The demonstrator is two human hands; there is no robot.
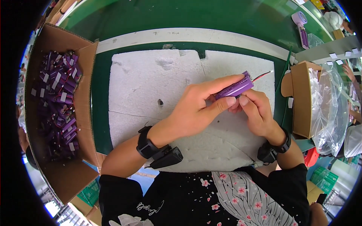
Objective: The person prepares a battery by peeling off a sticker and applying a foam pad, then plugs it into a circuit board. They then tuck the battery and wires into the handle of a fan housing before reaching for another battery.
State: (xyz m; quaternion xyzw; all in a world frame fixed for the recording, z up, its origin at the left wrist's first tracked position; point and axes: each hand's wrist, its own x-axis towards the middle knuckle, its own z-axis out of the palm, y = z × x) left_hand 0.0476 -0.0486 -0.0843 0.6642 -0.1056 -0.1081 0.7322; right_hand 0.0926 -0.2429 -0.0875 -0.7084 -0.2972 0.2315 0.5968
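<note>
A purple shrink-wrapped battery pack (234, 89) is held tilted above the white foam sheet, its right end raised. My left hand (200, 105) is closed around it, fingers along the far side and thumb on the near side. From the pack's right end a thin red and black wire lead (262, 76) sticks out to a small white connector. My right hand (257, 111) is closed at the pack's near edge, thumb against the bent fingers. Part of the pack is hidden by the fingers.
On the left stands an open cardboard box (85, 124) holding many purple battery packs (62, 84). The foam sheet (143, 86) lies on a green table (151, 17). At right is a smaller carton (300, 100) with clear plastic bags (330, 113). A tape roll (299, 18) lies far right.
</note>
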